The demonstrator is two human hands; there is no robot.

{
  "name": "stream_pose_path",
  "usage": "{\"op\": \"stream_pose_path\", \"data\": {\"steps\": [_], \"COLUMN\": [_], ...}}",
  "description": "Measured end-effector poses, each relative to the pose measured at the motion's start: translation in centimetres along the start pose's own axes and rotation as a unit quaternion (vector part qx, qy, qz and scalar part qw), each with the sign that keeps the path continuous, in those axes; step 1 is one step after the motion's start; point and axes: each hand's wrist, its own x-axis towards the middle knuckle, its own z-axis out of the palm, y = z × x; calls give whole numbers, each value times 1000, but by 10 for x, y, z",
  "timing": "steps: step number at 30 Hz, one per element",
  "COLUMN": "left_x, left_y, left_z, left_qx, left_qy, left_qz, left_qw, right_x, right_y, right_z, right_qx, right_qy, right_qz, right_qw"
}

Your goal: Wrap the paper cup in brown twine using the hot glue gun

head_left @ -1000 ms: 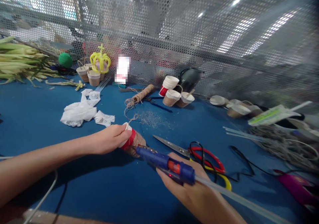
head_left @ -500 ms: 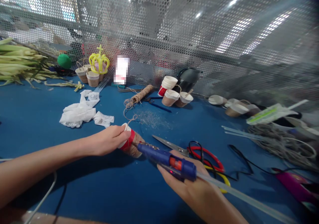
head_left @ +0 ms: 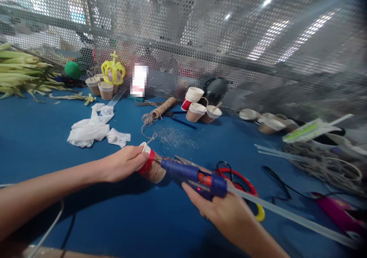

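My left hand (head_left: 126,163) grips a red and white paper cup (head_left: 149,161) by its rim, tilted on its side. Brown twine (head_left: 156,171) is wound around the cup's lower part, and a strand runs from the cup to a twine roll (head_left: 164,108). In my right hand (head_left: 218,208) is a blue glue gun (head_left: 190,174), a long clear glue stick (head_left: 292,219) sticking out of its back. The gun's nozzle touches or nearly touches the cup, beside the upper edge of the twine.
Scissors (head_left: 243,179) with red handles lie behind the gun. White crumpled paper (head_left: 90,129) is at left. Cups (head_left: 196,111), pliers (head_left: 183,122) and a yellow crown (head_left: 114,72) stand or lie farther back. Grey cord (head_left: 321,166) is piled at right, before a perforated metal screen (head_left: 160,32).
The glue gun has shifted slightly up and right, its nozzle moving up along the cup. My left hand still holds the cup in nearly the same place.
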Motion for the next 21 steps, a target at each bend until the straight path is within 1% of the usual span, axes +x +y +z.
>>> {"op": "stream_pose_path", "data": {"steps": [1, 2, 3, 6, 10, 13, 17, 19, 21], "left_x": [0, -1, -1, -2, -2, -2, -2, -1, -1], "left_y": [1, 1, 2, 3, 4, 3, 2, 3, 4], "left_z": [0, 0, 0, -1, -1, -1, -1, -1, -1], "left_qx": [2, 5, 7, 12, 15, 19, 5, -12, -20], "left_qy": [0, 0, -1, -3, -2, 0, -2, -8, -13], "left_qz": [-1, -1, -1, -2, -5, -7, 11, 25, 29], "left_qw": [1000, 1000, 1000, 1000, 1000, 1000, 1000, 1000, 999], "right_x": [2, 4, 6, 13, 21, 23, 19, 15, 12], "right_y": [-1, -2, -3, -11, -21, -22, -16, -15, -15], "right_z": [-1, -1, -2, -4, -9, -11, -8, -5, -3], "right_qx": [5, 23, 41, 82, 112, 135, 163, 171, 170], "right_qy": [-8, -18, -24, -16, -11, -11, -50, -58, -47], "right_qz": [-11, -8, 12, 101, 149, 154, 131, 147, 178], "right_qw": [1000, 1000, 999, 991, 982, 979, 977, 973, 968]}}
